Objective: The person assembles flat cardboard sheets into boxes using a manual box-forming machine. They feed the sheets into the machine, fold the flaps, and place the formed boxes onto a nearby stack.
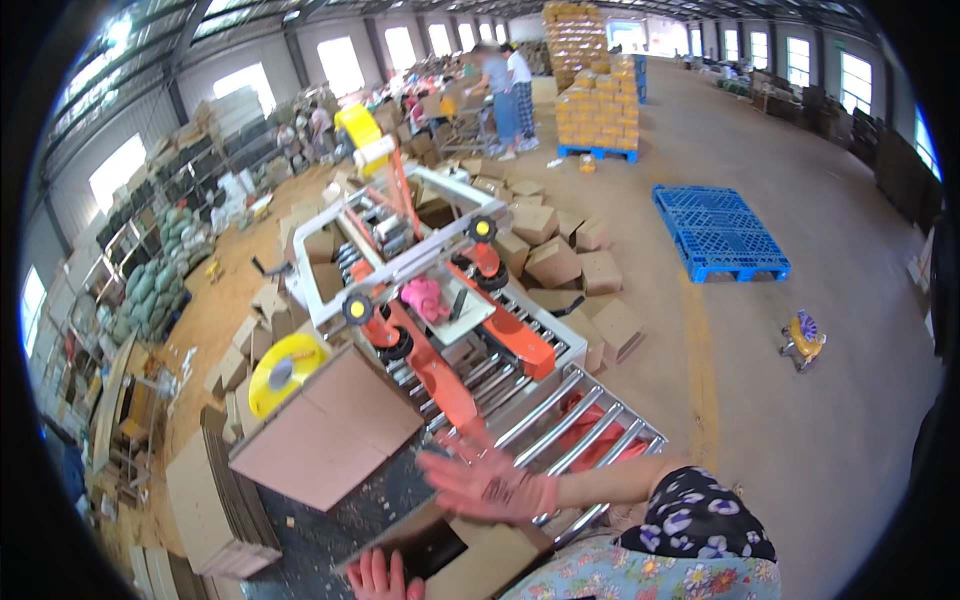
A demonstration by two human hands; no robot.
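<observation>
A brown cardboard box (pixel 490 560) is right in front of me at the lower edge, its flaps partly folded and a dark gap between them. My left hand (pixel 382 578), in a pink glove, grips the box's left edge with the fingers over the flap; its thumb and palm are out of sight. Over the box's far side, my right hand (pixel 490 485), also pink-gloved, is open with fingers spread and holds nothing. Beyond it stands a carton sealing machine (pixel 435 385) with orange side guides and steel rollers. A pink bundle (pixel 425 298) sits on its middle plate.
Left of the machine are a large upright carton (pixel 330 430), a yellow tape roll (pixel 285 372) and stacked flat cardboard (pixel 215 500). A roller conveyor (pixel 590 440) runs at right. Boxes (pixel 555 262) lie behind. Farther off are a blue pallet (pixel 720 232) and several people.
</observation>
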